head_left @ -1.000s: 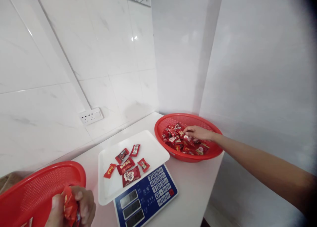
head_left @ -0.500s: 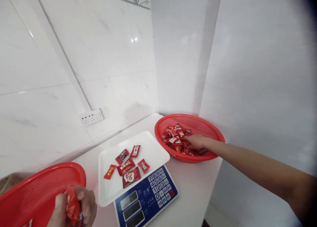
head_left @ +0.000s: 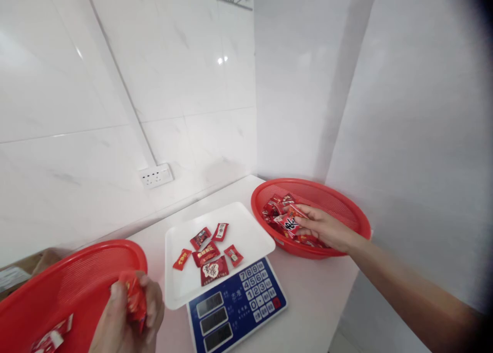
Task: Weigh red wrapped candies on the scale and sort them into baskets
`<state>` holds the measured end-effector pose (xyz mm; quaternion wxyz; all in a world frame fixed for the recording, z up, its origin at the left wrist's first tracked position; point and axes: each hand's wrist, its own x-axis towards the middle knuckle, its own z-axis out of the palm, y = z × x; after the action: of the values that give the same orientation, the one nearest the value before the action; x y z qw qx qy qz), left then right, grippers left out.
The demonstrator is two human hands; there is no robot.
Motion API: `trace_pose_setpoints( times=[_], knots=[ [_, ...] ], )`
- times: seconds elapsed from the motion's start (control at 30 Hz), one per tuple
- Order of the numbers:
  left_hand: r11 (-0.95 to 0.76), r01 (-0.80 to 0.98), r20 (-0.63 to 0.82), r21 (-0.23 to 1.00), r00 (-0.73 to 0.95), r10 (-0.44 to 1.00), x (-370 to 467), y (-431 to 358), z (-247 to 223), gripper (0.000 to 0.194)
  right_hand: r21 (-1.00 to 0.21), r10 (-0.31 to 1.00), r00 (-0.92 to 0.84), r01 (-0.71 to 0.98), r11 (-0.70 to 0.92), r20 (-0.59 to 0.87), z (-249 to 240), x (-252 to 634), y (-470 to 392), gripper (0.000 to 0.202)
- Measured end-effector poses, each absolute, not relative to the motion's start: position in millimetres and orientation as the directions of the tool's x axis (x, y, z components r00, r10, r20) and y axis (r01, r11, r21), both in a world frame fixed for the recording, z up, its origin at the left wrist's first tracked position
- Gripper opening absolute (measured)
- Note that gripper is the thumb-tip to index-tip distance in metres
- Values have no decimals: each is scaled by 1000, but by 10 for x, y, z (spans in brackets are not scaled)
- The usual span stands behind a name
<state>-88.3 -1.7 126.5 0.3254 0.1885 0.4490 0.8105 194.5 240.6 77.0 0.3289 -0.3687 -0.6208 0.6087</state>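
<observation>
Over the right red plastic basket (head_left: 342, 201), my right hand (head_left: 327, 227) pinches a red and white wrapped candy (head_left: 289, 222) between thumb and fingers. More red-wrapped candies (head_left: 272, 204) are heaped beneath it. My left hand (head_left: 115, 317) is closed around red wrapped candies (head_left: 135, 300), at the near edge of the left red basket (head_left: 92, 263); how many it holds is hidden. Between the hands, several red candies (head_left: 206, 253) lie scattered on the white pan (head_left: 181, 291) of a blue digital scale (head_left: 239, 304).
A few red and white packets (head_left: 54, 337) lie inside the left basket. Behind it stands a brown cardboard box (head_left: 34, 266). The white table (head_left: 308, 291) meets a tiled wall with a power socket (head_left: 156, 176) and a grey panel on the right.
My right hand has lifted a candy from the heap in the right basket. My left hand still grips its candies. The whole view has shifted slightly, moving the scene rightward.
</observation>
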Motion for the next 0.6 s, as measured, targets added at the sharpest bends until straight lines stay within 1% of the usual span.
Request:
trace_pose_setpoints(
  times=[0.1, 0.2, 0.27, 0.37, 0.47, 0.53, 0.6],
  knots=[
    [-440, -262, 113, 859, -740, 663, -894, -22, 1268, 32, -992, 884, -467, -96, -77, -23, 616, 1828, 2113, 56],
    [-490, -201, 175, 848, -766, 618, -904, -18, 1264, 28, -967, 831, -555, -193, -164, -30, 451, 1699, 1847, 50],
    [-507, -199, 182, 839, -775, 605, -913, -19, 1257, 29, -943, 799, -600, -235, -236, -51, 374, 1616, 1719, 48],
    [-504, -220, 164, 835, -775, 610, -931, -36, 1246, 31, -895, 785, -612, -291, -338, -97, 325, 1529, 1634, 45],
    [-498, -236, 161, 835, -759, 631, -951, -62, 1241, 27, -849, 791, -595, -339, -406, -141, 329, 1498, 1617, 43],
    [-503, -247, 172, 828, -743, 647, -959, -73, 1242, 24, -832, 775, -609, -334, -443, -167, 331, 1492, 1585, 44],
    [-514, -250, 182, 821, -737, 651, -961, -78, 1246, 23, -824, 712, -680, -292, -485, -177, 305, 1485, 1513, 45]
  ],
)
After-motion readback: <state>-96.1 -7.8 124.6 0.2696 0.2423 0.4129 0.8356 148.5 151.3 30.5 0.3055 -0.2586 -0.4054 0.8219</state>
